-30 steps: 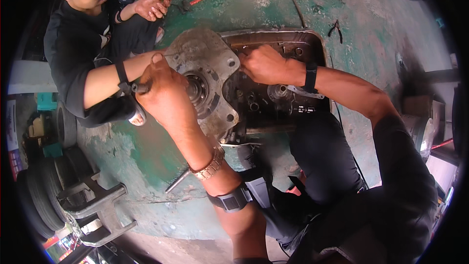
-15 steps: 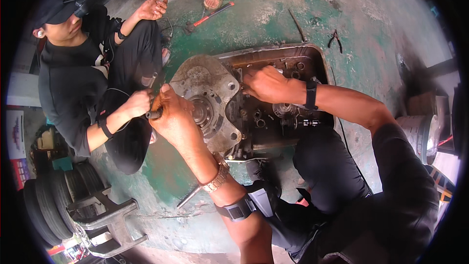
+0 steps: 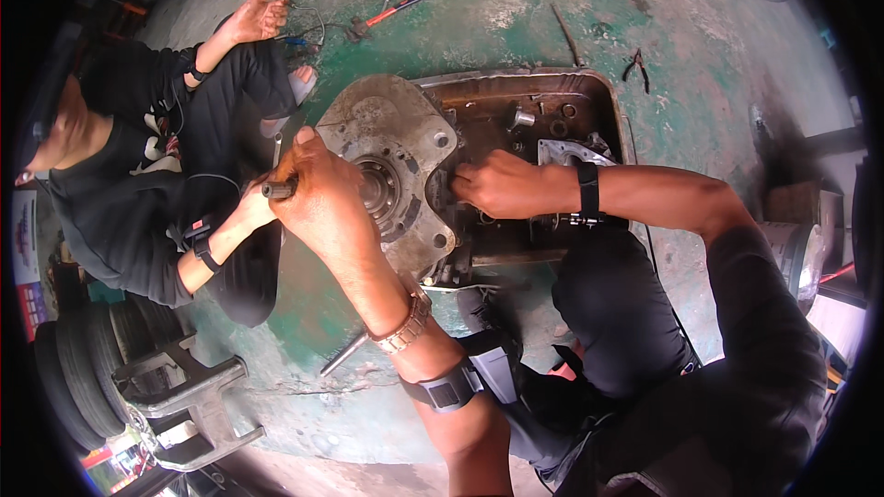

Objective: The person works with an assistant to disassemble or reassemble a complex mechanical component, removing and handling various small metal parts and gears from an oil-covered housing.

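Observation:
My left hand is closed around a dark splined shaft, whose ridged end sticks out past the fingers. It is beside a large grey metal housing with a round bearing in its middle. At the housing's right edge my right hand is curled with its fingers pressed together; what the fingertips grip, if anything, is hidden. Under that hand lies an oily brown metal tray holding several loose rings, a small metal cylinder and a silver plate-like part.
A co-worker in black sits at left, one hand right beside my left hand, the other raised. Pliers, a thin rod and a red-handled tool lie on the floor. Tyres and a metal frame stand lower left.
My right hand has moved nearer along the housing's edge, uncovering the small metal cylinder in the tray. My left hand keeps its grip on the shaft. The co-worker appears farther left.

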Available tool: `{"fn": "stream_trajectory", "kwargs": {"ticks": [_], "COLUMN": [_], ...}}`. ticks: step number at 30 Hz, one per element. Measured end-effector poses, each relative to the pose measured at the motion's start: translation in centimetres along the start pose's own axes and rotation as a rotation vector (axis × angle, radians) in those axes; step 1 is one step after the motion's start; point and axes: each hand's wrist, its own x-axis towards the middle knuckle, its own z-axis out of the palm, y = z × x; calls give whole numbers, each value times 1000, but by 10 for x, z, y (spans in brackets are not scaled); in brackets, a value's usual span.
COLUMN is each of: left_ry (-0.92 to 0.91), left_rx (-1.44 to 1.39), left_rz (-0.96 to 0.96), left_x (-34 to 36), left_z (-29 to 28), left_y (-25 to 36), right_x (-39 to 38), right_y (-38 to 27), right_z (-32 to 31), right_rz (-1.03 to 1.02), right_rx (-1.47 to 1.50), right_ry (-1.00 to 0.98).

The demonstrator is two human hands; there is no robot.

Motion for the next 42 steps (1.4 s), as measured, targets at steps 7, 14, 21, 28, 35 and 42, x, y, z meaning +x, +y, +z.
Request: {"fn": "stream_trajectory", "kwargs": {"ticks": [7, 14, 21, 28, 35, 42], "left_ry": [89, 317, 377, 362, 305, 319], "left_rx": [-39, -139, -93, -29, -160, -130], "left_rz": [101, 163, 184, 208, 175, 199], "left_x": [2, 1, -1, -1, 6, 6], "left_z": [28, 43, 49, 46, 40, 43], "left_y": [11, 3, 12, 10, 3, 7], "right_x": [6, 3, -4, -15, -10, -5], "right_y": [19, 26, 14, -4, -9, -18], "right_z": [-5, -4, -1, 16, 35, 39], "right_rz": [-4, -66, 20, -277, -294, -223], "right_rx": [-8, 64, 29, 54, 92, 67], "right_ry": [49, 25, 175, 145, 165, 311]}}
